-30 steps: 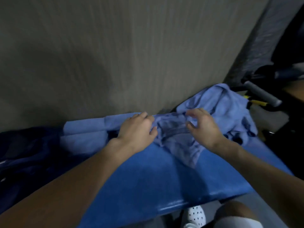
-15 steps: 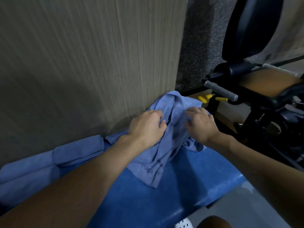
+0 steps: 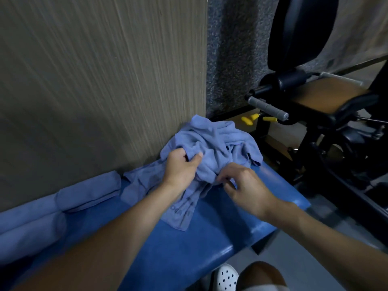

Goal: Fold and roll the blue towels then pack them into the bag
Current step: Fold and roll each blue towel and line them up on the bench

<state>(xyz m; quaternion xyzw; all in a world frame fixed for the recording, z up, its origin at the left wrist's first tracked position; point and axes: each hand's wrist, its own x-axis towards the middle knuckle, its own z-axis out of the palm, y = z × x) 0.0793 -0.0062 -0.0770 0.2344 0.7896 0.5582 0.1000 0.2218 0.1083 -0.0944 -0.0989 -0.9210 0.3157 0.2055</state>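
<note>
1. Blue towel (image 3: 212,148) lay crumpled in a loose heap on the blue bench (image 3: 189,248), at the bench's far right end and against the foot of the wood-grain wall panel (image 3: 100,80).
2. Nearest the camera, beneath the bench's front edge, a white perforated shoe (image 3: 226,277) and a bare knee (image 3: 260,274) showed.
3. One corner of the towel trailed toward the bench's front edge, with faint printed letters on it that could not be read.
4. The left hand (image 3: 180,169) was closed on a bunch of the towel's cloth, thumb pressed over the gathered fold, above the middle of the bench.
5. The right hand (image 3: 245,185) hovered just right of the left, fingers curled with the tips at the towel's near edge; whether they actually pinched the cloth could not be told.
6. Two rolled towels (image 3: 63,204) lay along the bench's back edge, left of the heap, touching the wall panel.
7. Beyond the bench's right end stood a black exercise machine (image 3: 315,101) with a grey handle (image 3: 266,107) and yellow levers (image 3: 249,119).
</note>
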